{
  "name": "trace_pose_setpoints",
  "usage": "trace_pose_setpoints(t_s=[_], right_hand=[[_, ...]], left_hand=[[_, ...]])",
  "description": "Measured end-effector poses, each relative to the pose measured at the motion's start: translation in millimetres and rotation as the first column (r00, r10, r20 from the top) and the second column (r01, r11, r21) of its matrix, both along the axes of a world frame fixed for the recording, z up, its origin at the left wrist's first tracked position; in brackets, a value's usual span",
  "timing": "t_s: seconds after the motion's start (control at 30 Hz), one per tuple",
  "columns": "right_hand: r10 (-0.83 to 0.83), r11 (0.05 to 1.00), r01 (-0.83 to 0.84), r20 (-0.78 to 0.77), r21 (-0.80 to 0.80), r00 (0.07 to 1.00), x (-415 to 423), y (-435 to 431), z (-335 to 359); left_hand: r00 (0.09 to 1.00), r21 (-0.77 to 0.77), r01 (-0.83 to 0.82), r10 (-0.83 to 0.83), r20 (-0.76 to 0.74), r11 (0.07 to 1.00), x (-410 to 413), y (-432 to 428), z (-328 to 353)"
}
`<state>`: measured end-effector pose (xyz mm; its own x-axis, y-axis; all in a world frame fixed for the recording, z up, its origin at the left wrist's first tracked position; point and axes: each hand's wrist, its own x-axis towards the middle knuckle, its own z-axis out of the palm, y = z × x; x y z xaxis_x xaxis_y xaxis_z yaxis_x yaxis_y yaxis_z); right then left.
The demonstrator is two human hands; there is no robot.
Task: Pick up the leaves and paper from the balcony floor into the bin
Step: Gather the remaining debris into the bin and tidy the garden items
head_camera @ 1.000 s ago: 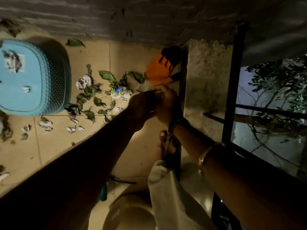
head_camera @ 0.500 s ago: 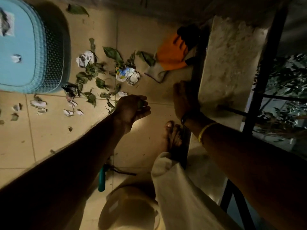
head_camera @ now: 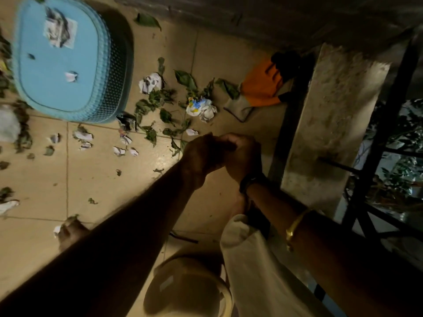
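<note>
Print [head_camera: 195, 103] on crumpled paper [head_camera: 207, 110], illegible

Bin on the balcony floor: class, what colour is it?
The bin is light blue, with a dotted, textured outer wall; the head view, the only one, shows it.

No writing, number or brand can be read anywhere. The paper ball [head_camera: 201, 107] at centre frame carries blue and yellow print, too creased and blurred to make out. The sheet [head_camera: 60, 30] in the bin [head_camera: 107, 65] at upper left shows dark print, also illegible. The scraps [head_camera: 119, 151] left of centre show only smudged marks.
</note>
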<state>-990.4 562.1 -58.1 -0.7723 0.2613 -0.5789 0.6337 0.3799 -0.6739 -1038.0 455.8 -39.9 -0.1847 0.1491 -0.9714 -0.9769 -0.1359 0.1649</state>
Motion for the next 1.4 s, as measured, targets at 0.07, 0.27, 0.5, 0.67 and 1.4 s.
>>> trace_pose_setpoints(t_s=[0.07,0.27,0.5,0.67,1.4], right_hand=[[0.099,0.994,-0.093,-0.109,0.063,0.989,-10.3,-6.9,14.5],[0.054,0.998,-0.045,-0.295,0.037,0.954,-57.5,-5.0,18.4],[0.371,0.861,-0.375,0.081,0.344,0.925,-124.1,9.2,-72.4],[0.499,0.702,-0.495,0.142,0.513,0.855,-117.9,-14.6,-101.4],[0.296,0.955,-0.293,0.153,-0.041,0.943,-63.2,-98.0,15.8]], left_hand=[[0.998,0.022,-0.014,0.015,-0.057,1.0,-6.0,-5.0,1.1],[0.967,0.038,-0.212,0.215,-0.14,0.977,-40.4,-24.3,1.5],[0.943,0.093,-0.297,0.308,-0.13,0.95,-40.4,-59.5,-14.4],[0.9,0.117,-0.426,0.434,-0.05,0.897,-18.7,-85.1,-25.1],[0.95,0.151,-0.298,0.308,-0.048,0.943,-10.1,-112.6,-17.0]])
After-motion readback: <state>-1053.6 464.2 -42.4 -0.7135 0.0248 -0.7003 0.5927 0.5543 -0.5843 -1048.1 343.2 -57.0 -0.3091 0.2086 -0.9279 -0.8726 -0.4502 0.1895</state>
